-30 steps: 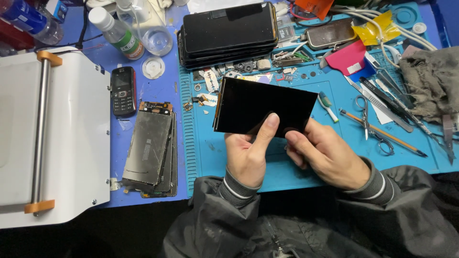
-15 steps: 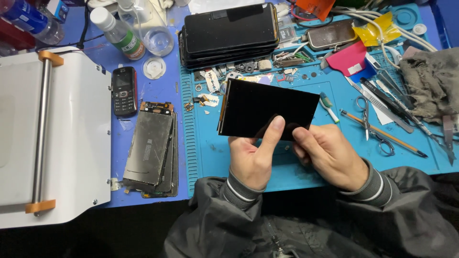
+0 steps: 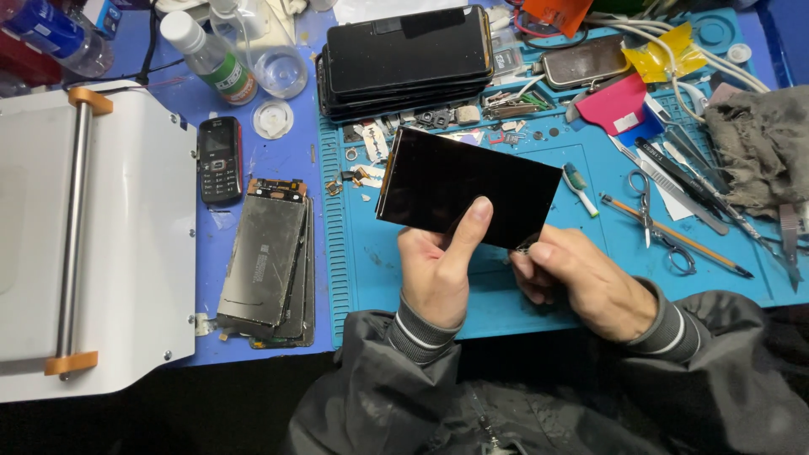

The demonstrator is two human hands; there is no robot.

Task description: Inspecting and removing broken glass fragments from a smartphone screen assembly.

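My left hand (image 3: 438, 270) grips a black rectangular phone screen panel (image 3: 463, 185) from below, thumb pressed on its glossy front. The panel is held above the blue work mat (image 3: 590, 261), tilted slightly down to the right. My right hand (image 3: 581, 282) pinches the panel's lower right corner with its fingertips; a small dark part shows at that corner, too small to tell what it is.
A stack of black phones (image 3: 409, 59) lies at the mat's far side. Worn screen panels (image 3: 265, 261) are piled left of the mat, beside a small keypad phone (image 3: 220, 158) and a white roller machine (image 3: 84, 236). Scissors (image 3: 653, 215), tweezers, a pencil and a grey rag (image 3: 758, 143) lie right.
The panel has shifted a little to the right and its right end has dipped. My left thumb has slid further up its front; my right fingers stay at the lower corner.
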